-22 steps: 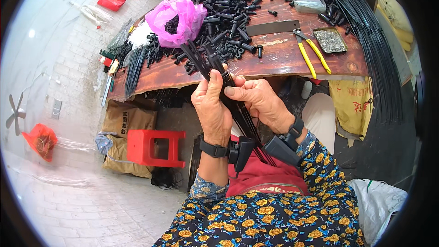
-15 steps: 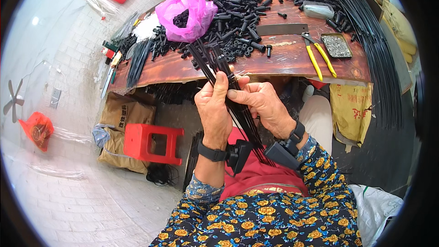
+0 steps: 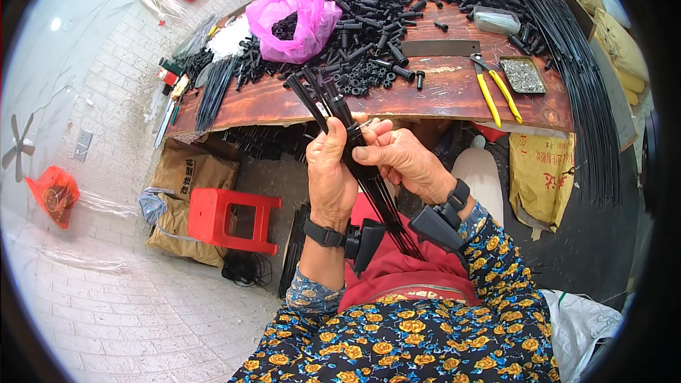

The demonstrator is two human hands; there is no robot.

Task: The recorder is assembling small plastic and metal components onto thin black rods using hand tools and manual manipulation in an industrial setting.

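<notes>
My left hand [image 3: 331, 170] is wrapped round a bundle of thin black rods [image 3: 383, 202], whose upper ends carry thicker black tube-like heads [image 3: 339, 108]. The bundle slants from over the table's front edge down to my lap. From the other side, my right hand [image 3: 408, 159] closes on it, the thumb pressed over the rods and the fingers curled. A thin pale strand shows by the right fingertips; what it is I cannot tell. Beyond the hands, loose black tubular parts [image 3: 369, 32] and small black nuts [image 3: 355, 81] lie heaped on the wooden table [image 3: 454, 103].
A pink plastic bag [image 3: 301, 18] with black pieces stands among the parts. Yellow-handled pliers [image 3: 496, 89], a metal strip [image 3: 440, 48] and a tin of small metal bits [image 3: 523, 74] lie right. Long black rods [image 3: 578, 92] hang over the right edge. A red stool [image 3: 230, 218] stands left.
My right fingers have shifted slightly along the bundle, and the pale strand beside them shows more. My left hand still holds the rods. The whole view has moved a little.
</notes>
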